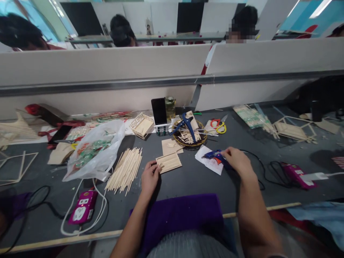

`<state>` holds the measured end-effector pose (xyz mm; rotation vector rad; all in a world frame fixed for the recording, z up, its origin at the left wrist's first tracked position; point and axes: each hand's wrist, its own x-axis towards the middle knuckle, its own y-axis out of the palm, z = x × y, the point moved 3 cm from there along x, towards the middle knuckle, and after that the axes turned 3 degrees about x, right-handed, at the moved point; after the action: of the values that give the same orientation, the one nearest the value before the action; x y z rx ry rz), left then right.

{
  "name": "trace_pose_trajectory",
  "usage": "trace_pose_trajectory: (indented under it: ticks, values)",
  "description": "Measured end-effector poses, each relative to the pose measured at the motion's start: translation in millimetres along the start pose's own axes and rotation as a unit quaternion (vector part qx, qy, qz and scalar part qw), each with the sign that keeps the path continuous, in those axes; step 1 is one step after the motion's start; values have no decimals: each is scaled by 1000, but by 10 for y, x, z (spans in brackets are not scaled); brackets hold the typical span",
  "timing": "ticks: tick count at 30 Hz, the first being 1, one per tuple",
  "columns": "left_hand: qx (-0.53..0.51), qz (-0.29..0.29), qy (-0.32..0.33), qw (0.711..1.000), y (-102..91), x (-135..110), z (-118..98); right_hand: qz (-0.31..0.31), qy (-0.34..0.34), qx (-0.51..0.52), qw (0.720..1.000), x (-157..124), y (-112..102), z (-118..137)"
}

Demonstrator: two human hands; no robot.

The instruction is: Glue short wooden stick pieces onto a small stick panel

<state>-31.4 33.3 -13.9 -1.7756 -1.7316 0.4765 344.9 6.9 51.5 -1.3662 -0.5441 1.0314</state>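
My left hand [149, 178] is at the near-left corner of a small panel of wooden sticks [170, 162], its fingers closed on the edge. A tiny light piece shows by the fingertips, too small to name. My right hand [238, 162] grips a blue glue gun [213, 154] with an orange trigger. The gun's nozzle points left over a white paper [207, 165] on the table. Just behind the panel, a flat brown card [176, 148] carries a few short stick pieces. Left of my left hand lies a loose pile of thin wooden sticks [125, 170].
Behind the panel are a round basket [202, 140] with stick bits and a blue tool, a phone [159, 111] and a stick-built model [142, 125]. Scissors [220, 126] lie right. A plastic bag [95, 150] and magenta power strips [84, 207] flank the workspace. People sit beyond the partition.
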Motion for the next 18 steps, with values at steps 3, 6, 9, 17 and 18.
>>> trace_pose_trajectory:
  ticks: [3,6,9,17,18]
  values:
    - [-1,-23,-2,1000,-21,13,-14,20,-26,-3,999,-58,254,-141]
    - [-7,-70,0,998,-75,-2,-45,21,-39,0,999,-36,402,-170]
    - [-20,-92,23,995,-74,-36,-152,12,-47,-4,999,-6,425,-141]
    - [-30,152,172,973,540,-219,-802,10,-60,-11,998,-85,388,-59]
    - [-26,179,196,964,636,-236,-890,6,-60,-5,998,-99,389,-57]
